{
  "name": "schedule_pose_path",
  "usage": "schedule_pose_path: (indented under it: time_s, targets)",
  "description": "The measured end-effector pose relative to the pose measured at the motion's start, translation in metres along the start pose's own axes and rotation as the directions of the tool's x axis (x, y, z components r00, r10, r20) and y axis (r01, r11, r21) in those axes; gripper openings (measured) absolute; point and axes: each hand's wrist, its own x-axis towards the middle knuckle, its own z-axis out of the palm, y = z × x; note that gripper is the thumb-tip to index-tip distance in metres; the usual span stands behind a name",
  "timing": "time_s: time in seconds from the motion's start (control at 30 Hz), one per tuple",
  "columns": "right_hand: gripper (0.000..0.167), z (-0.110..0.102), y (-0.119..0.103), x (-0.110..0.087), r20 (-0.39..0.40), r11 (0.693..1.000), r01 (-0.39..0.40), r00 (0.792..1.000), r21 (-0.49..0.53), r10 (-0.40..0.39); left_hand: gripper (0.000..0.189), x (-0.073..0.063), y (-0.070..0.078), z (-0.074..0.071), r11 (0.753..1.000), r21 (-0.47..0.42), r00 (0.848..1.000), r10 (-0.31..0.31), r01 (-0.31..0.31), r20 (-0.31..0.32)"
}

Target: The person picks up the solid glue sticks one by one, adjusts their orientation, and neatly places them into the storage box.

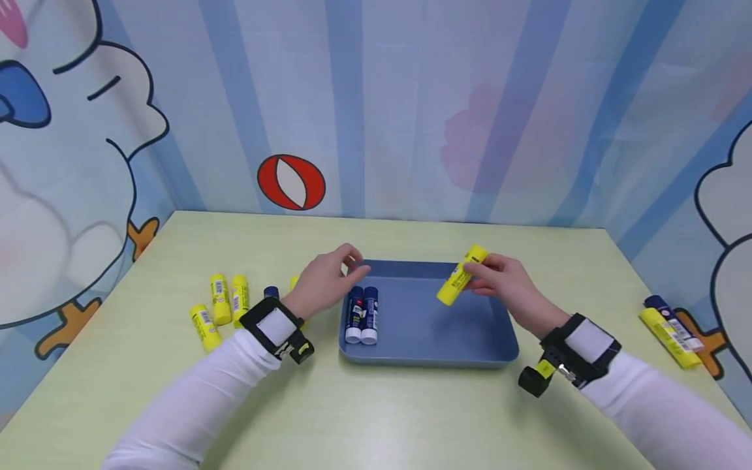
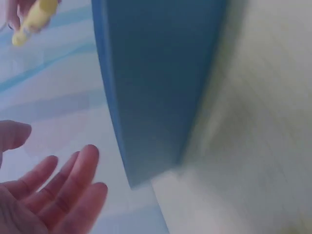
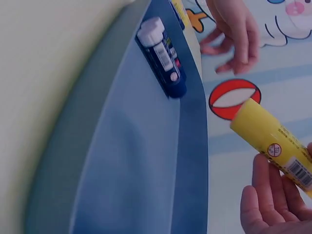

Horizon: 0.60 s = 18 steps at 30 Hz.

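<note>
A yellow glue stick [image 1: 461, 275] is pinched in my right hand [image 1: 504, 285], tilted above the right part of a blue-grey tray [image 1: 423, 356]. The right wrist view shows the same glue stick [image 3: 273, 146] with its barcode label turned to the camera. My left hand [image 1: 328, 279] hovers at the tray's left edge; its loosely bent fingers [image 2: 78, 170] hold nothing. Two dark blue glue sticks with white ends, one [image 1: 354, 316] beside the other [image 1: 369, 316], lie side by side along the tray's left wall.
Left of the tray are several yellow glue sticks [image 1: 220, 299], plus a dark blue one [image 1: 271, 292] mostly hidden by my left wrist. At the table's right edge lie a yellow glue stick [image 1: 668, 339] and a dark blue one [image 1: 675, 323]. A printed curtain [image 1: 399, 117] hangs behind.
</note>
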Motion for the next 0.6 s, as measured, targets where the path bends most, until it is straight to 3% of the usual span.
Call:
schedule_pose_path:
  time_s: [0.1, 0.23, 0.37, 0.6]
  targets:
    - [0.053, 0.012, -0.002, -0.002, -0.006, 0.997, 0.008, 1.000, 0.083, -0.007, 0.029, -0.001, 0.010, 0.008, 0.992, -0.090, 0.995, 0.094, -0.093, 0.011]
    - [0.050, 0.026, -0.006, -0.002, -0.001, 0.972, -0.008, 1.000, 0.235, 0.008, 0.035, -0.003, 0.024, 0.016, 0.960, -0.219, 0.980, 0.193, -0.177, 0.051]
    - [0.047, 0.037, -0.007, -0.002, 0.007, 0.938, -0.030, 1.000, 0.346, 0.030, 0.039, -0.004, 0.033, 0.023, 0.934, -0.308, 0.974, 0.213, -0.182, 0.071]
    - [0.047, 0.048, -0.005, 0.000, 0.016, 0.893, -0.048, 0.999, 0.447, 0.045, 0.037, -0.004, 0.035, 0.030, 0.894, -0.400, 0.964, 0.253, -0.201, 0.081]
